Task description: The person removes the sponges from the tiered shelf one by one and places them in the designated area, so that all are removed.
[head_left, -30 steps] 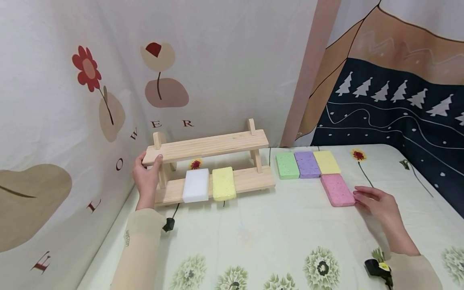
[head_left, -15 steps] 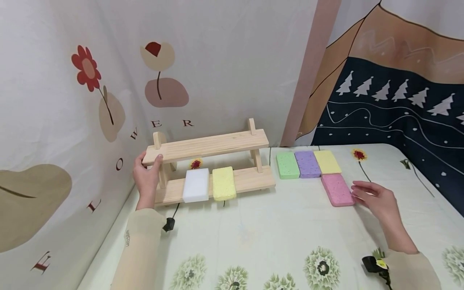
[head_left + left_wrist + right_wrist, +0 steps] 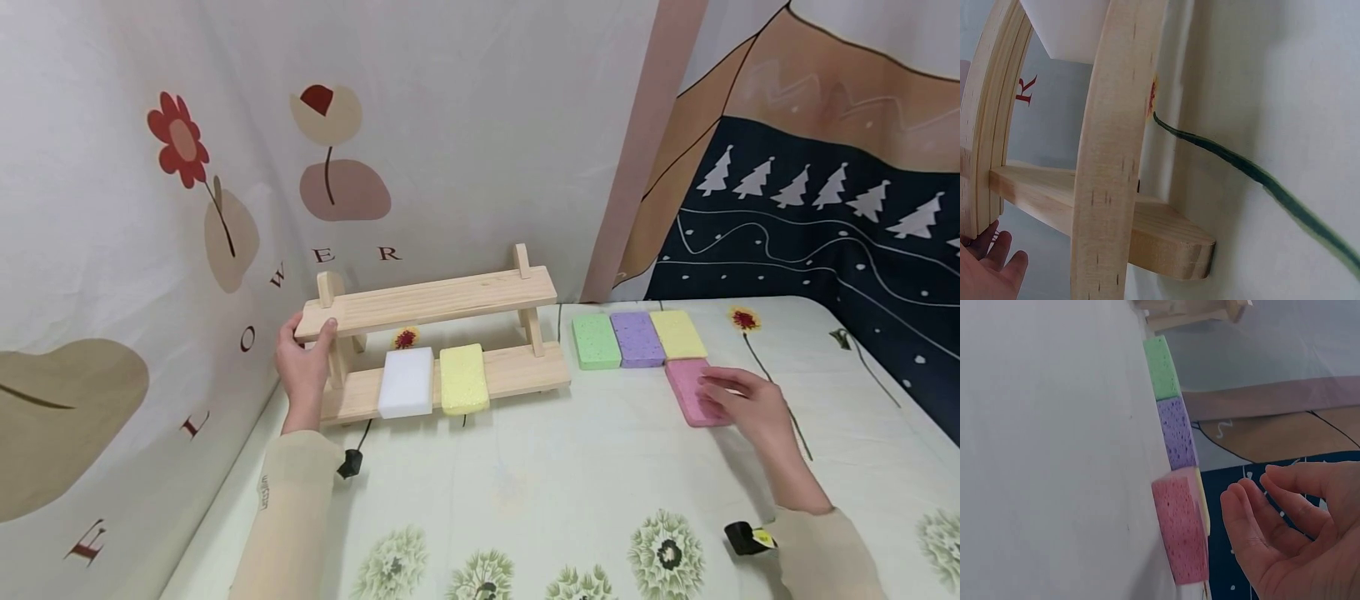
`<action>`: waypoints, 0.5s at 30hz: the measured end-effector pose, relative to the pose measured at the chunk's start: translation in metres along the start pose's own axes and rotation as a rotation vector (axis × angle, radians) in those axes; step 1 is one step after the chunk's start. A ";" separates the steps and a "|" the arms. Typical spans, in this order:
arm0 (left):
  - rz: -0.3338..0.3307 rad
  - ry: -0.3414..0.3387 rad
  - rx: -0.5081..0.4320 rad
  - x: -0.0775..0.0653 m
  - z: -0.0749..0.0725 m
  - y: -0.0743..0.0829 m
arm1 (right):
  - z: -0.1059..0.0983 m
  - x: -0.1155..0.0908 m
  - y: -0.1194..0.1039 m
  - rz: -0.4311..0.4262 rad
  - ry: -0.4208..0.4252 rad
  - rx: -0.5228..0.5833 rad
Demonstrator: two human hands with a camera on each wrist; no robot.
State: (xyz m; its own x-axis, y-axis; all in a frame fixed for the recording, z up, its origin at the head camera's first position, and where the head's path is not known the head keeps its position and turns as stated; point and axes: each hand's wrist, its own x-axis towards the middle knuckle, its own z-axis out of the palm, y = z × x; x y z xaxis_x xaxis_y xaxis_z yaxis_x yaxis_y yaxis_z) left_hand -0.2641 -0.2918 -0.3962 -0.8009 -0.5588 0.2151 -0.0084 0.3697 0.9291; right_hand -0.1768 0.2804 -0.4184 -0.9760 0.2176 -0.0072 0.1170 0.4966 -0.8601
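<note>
My left hand (image 3: 303, 367) grips the left end of the upper board of a two-tier wooden rack (image 3: 435, 302), thumb on top. The left wrist view shows its fingertips (image 3: 1017, 261) at the board's end. On the lower board lie a white sponge (image 3: 406, 382) and a speckled yellow sponge (image 3: 463, 379), both jutting over its front edge. My right hand (image 3: 753, 412) hovers over a pink sponge (image 3: 684, 392), fingers loosely bent. In the right wrist view, a gap shows between those fingers (image 3: 1241, 519) and the pink sponge (image 3: 1180, 531).
A green sponge (image 3: 596, 342), a purple sponge (image 3: 637, 340) and a plain yellow sponge (image 3: 677, 335) lie side by side right of the rack. The pink one sits just in front of the yellow. Printed fabric (image 3: 487, 125) hangs close behind the rack; a floral cloth (image 3: 570, 492) covers the table.
My right hand has moved left, from beside the pink sponge's right edge to over it. My left hand keeps its grip on the rack, and the sponges have stayed put.
</note>
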 end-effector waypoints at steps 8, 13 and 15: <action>0.001 0.003 0.005 0.000 0.000 0.000 | 0.017 0.002 -0.017 0.034 -0.037 0.026; 0.009 0.006 0.000 0.001 0.000 -0.001 | 0.031 0.005 -0.025 0.055 -0.087 0.130; 0.009 0.006 -0.001 0.001 0.000 -0.001 | 0.037 0.006 -0.028 0.032 -0.099 0.142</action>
State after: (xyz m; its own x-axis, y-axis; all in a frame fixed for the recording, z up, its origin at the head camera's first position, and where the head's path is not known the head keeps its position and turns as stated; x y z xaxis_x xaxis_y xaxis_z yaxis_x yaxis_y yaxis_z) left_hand -0.2652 -0.2929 -0.3969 -0.7976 -0.5598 0.2248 -0.0007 0.3735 0.9276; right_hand -0.1926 0.2370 -0.4132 -0.9864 0.1439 -0.0796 0.1277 0.3654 -0.9220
